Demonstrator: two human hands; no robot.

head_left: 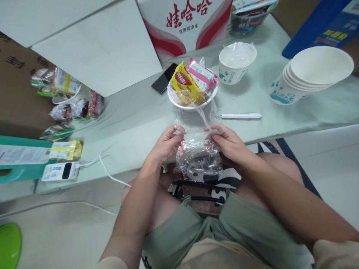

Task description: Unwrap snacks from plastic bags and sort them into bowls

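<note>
A clear plastic bag (pixel 199 158) stretches between my two hands at the table's near edge, its lower part hanging over my lap. My left hand (pixel 169 141) pinches its left side between thumb and fingers. On the other side, my right hand (pixel 228 142) grips the bag in the same way. Just beyond them stands a white paper bowl (pixel 181 104) filled with packaged snacks, including a yellow nabati packet (pixel 185 82) and a pink-and-white packet (pixel 202 74). Part of the clear film reaches up to the bowl's front rim.
Right of the bowl are a white pen (pixel 241 116), a paper cup (pixel 234 71) with clear plastic in it and stacked paper cups (pixel 311 74). A dark phone (pixel 164 80) lies behind the bowl. Snack packets (pixel 74 109) and a white power bank (pixel 60 171) with a cable sit at left.
</note>
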